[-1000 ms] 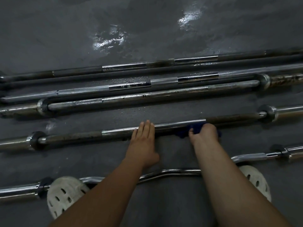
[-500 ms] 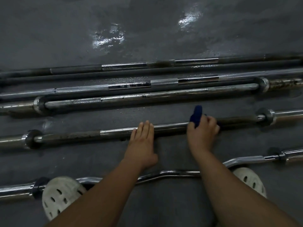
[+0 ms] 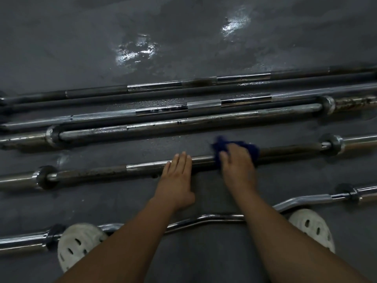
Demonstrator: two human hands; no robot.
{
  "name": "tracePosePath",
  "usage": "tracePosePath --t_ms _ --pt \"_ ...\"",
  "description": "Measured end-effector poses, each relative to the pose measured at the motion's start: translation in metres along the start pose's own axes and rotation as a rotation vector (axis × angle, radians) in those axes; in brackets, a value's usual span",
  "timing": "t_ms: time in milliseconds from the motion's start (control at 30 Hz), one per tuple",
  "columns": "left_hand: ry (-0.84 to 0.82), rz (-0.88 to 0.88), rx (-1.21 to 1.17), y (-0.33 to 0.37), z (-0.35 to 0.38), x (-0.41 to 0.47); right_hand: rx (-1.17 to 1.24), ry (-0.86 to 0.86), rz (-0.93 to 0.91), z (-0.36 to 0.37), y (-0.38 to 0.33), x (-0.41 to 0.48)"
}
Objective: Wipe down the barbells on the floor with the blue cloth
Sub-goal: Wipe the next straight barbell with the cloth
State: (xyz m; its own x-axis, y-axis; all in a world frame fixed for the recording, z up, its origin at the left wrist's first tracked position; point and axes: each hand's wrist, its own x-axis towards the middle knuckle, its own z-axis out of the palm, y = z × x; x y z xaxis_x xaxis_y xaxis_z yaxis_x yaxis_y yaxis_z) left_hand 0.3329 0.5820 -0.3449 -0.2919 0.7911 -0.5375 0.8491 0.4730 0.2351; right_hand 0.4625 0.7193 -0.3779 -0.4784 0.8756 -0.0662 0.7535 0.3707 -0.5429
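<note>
The work sits on the fourth barbell [image 3: 142, 167] from the top, which runs across the middle of the frame. The blue cloth [image 3: 236, 147] is bunched over its shaft just right of centre. The right hand [image 3: 238, 168] lies over the cloth with its fingers curled down around cloth and bar; it is blurred, so the grip shows only roughly. The left hand [image 3: 176, 178] rests beside it, fingers straight and together, flat on the shaft and clasping nothing.

Dull brown stretches run along this bar left of the left hand and right of the cloth, so it looks only partly wiped. Above it lie three more barbells [image 3: 204, 104]; the nearest of them carries dark specks. Whether any has been cleaned cannot be told. The curl bar [image 3: 214, 218] along the bottom, between two white clogs [image 3: 79, 242], shines bright, yet that proves little. My guess is that much remains: the rest of this shaft, its sleeves, then the others.
</note>
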Motion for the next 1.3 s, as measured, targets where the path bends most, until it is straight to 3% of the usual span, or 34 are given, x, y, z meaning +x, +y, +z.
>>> tracePosePath --t_ms 67,133,233,267,300,367,433,567,700,733,800,867,933,967,1067,1200,1233,1300 --pt "0.012 -0.013 -0.008 0.0 -0.001 0.001 0.112 0.187 0.255 -0.003 0.002 0.003" --pt "0.003 -0.015 -0.007 0.001 0.001 0.0 0.358 0.27 0.492 0.007 -0.016 -0.004" --pt "-0.009 -0.013 -0.01 0.001 0.0 0.0 1.261 0.54 1.183 0.012 -0.042 0.005" --pt "-0.006 -0.008 -0.02 0.001 -0.001 0.001 1.568 0.478 1.331 0.014 -0.052 0.005" --pt "-0.004 -0.005 -0.034 0.001 -0.001 0.002 1.717 0.333 1.391 0.016 -0.063 0.001" --pt "0.025 -0.005 -0.05 -0.002 0.002 0.003 1.691 -0.049 1.351 0.017 -0.084 -0.017" --pt "0.013 0.011 -0.052 -0.003 0.004 0.002 1.617 -0.174 1.335 0.01 -0.079 -0.02" --pt "0.007 0.012 -0.06 -0.003 0.004 -0.004 1.634 0.115 1.358 0.003 -0.048 0.005" --pt "0.02 0.013 -0.058 -0.001 0.005 -0.004 1.447 -0.21 1.276 0.007 -0.061 -0.009" --pt "0.02 0.018 -0.057 0.0 0.003 -0.003 1.357 -0.219 1.282 0.001 -0.058 -0.005" --pt "0.041 0.021 -0.041 0.0 0.0 -0.001 1.281 -0.132 1.295 -0.01 -0.046 0.006" --pt "0.02 0.024 -0.035 -0.003 -0.001 0.0 1.228 0.069 1.264 -0.013 -0.034 0.012" --pt "0.007 0.031 -0.015 -0.007 0.0 0.0 0.959 0.272 1.025 -0.013 -0.026 0.013" --pt "0.001 0.029 -0.01 -0.007 0.0 0.0 0.723 0.292 0.841 -0.013 -0.024 0.01" --pt "0.0 0.027 -0.035 -0.004 0.0 0.004 0.016 0.143 0.262 -0.005 -0.029 -0.011" --pt "-0.003 0.03 -0.068 -0.004 0.0 0.005 0.012 -0.296 -0.057 0.022 -0.048 -0.036" --pt "-0.016 0.038 -0.067 -0.006 -0.003 0.006 0.029 -0.291 -0.083 0.021 -0.043 -0.033" --pt "-0.035 0.044 -0.074 -0.007 -0.008 0.006 0.075 -0.104 0.023 0.012 -0.022 -0.022"
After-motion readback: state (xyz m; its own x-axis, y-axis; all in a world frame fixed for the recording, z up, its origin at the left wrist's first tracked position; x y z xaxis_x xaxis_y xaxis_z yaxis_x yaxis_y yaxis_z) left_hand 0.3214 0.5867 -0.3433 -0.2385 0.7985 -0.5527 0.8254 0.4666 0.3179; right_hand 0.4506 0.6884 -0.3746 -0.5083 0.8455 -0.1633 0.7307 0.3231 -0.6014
